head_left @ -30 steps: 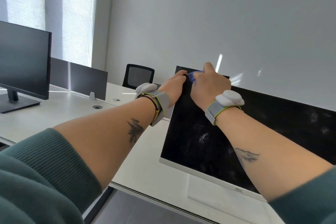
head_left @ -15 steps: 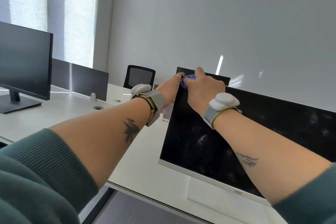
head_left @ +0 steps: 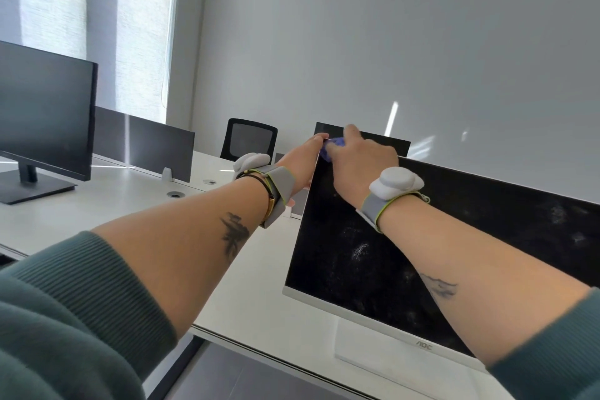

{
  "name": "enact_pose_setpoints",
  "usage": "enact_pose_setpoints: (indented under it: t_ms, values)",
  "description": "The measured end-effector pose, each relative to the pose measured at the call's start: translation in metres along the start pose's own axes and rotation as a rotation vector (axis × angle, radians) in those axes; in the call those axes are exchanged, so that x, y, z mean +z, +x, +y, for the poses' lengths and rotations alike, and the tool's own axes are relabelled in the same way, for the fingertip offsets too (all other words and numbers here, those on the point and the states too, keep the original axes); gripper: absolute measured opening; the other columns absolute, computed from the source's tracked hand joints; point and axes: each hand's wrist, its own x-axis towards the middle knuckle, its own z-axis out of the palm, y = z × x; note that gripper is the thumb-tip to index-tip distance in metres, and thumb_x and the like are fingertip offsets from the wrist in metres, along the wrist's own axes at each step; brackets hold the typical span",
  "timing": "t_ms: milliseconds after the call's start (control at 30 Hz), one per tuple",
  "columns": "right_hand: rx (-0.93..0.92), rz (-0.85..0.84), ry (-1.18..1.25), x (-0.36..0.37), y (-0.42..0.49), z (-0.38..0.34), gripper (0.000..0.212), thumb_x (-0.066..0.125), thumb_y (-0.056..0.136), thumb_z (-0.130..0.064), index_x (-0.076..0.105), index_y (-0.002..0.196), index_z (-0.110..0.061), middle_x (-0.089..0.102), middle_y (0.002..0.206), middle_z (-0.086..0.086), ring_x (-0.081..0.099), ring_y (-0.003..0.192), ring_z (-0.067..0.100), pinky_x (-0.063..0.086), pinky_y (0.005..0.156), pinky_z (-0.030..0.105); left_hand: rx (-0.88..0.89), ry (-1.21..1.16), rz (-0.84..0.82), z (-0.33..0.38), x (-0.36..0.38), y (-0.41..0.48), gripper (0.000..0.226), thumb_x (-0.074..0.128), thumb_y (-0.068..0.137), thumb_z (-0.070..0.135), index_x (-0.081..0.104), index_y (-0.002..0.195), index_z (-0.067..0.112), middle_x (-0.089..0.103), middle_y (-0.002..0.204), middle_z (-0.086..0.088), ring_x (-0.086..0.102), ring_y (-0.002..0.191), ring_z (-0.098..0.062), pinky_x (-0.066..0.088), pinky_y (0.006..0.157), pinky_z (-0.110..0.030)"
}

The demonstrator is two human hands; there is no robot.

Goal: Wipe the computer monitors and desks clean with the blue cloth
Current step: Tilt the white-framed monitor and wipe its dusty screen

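Observation:
A white-framed monitor [head_left: 373, 256] with a dusty black screen stands on the white desk [head_left: 107, 204] in front of me. My right hand [head_left: 360, 162] grips the blue cloth [head_left: 331, 148] and presses it at the screen's top left corner; only a small bunched part of the cloth shows. My left hand [head_left: 303, 162] holds the monitor's left edge near the top, its fingers wrapped behind the frame. A second, dark monitor [head_left: 45, 110] stands at the far left of the desk.
Dark divider panels [head_left: 146, 143] run along the back of the desk, with round cable holes [head_left: 175, 194] beside them. A black mesh chair [head_left: 248, 140] stands behind the desk against the pale wall. The desk's front edge passes below my forearms.
My right hand has slid the cloth leftward along the monitor's top edge to its left corner. My left hand has stayed on the left edge.

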Motion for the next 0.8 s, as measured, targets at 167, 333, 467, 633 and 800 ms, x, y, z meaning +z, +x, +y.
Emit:
enact_pose_setpoints:
  t_ms: [167,333,467,633,800]
  values:
    - [-0.076,-0.04,-0.029,0.005,-0.004,-0.008,0.027,0.048,0.093,-0.019,0.057,0.118,-0.021,0.044,0.118,0.006,0.045,0.066,0.024,0.032,0.053,0.032,0.038,-0.007,0.005,0.003,0.001,-0.001,0.033,0.031,0.104,0.052,0.054,0.107,0.028,0.056,0.096,-0.005,0.053,0.079,-0.017,0.037,0.06,-0.027]
    - [-0.042,-0.015,-0.008,-0.002,0.0,-0.003,0.026,0.047,0.093,-0.019,0.057,0.117,-0.02,0.044,0.117,0.005,0.044,0.068,0.025,0.033,0.053,0.033,0.07,0.027,-0.006,0.0,0.001,-0.001,0.035,0.028,0.106,0.05,0.055,0.121,0.035,0.059,0.108,-0.006,0.056,0.092,-0.023,0.035,0.06,-0.027]
    - [-0.1,-0.015,-0.059,0.003,-0.006,0.0,0.028,0.045,0.094,-0.019,0.057,0.12,-0.021,0.045,0.118,0.006,0.042,0.067,0.026,0.034,0.052,0.033,0.028,-0.04,-0.037,0.006,-0.002,-0.004,0.028,0.029,0.107,0.047,0.052,0.117,0.033,0.061,0.107,-0.004,0.057,0.093,-0.018,0.042,0.062,-0.025]
    - [-0.152,-0.064,-0.051,0.008,-0.01,-0.005,0.029,0.046,0.094,-0.019,0.055,0.122,-0.018,0.043,0.12,0.006,0.044,0.067,0.026,0.038,0.053,0.033,-0.001,-0.033,-0.03,0.004,0.0,-0.001,0.032,0.032,0.105,0.054,0.055,0.108,0.033,0.064,0.101,0.0,0.06,0.089,-0.014,0.04,0.066,-0.028]
    - [-0.029,0.033,-0.035,0.005,-0.004,-0.002,0.024,0.048,0.092,-0.021,0.058,0.114,-0.022,0.045,0.111,0.005,0.042,0.064,0.026,0.023,0.048,0.029,0.003,-0.003,-0.034,-0.001,-0.003,0.0,0.043,0.029,0.103,0.059,0.047,0.139,0.045,0.06,0.127,0.001,0.06,0.107,-0.022,0.038,0.089,-0.045]
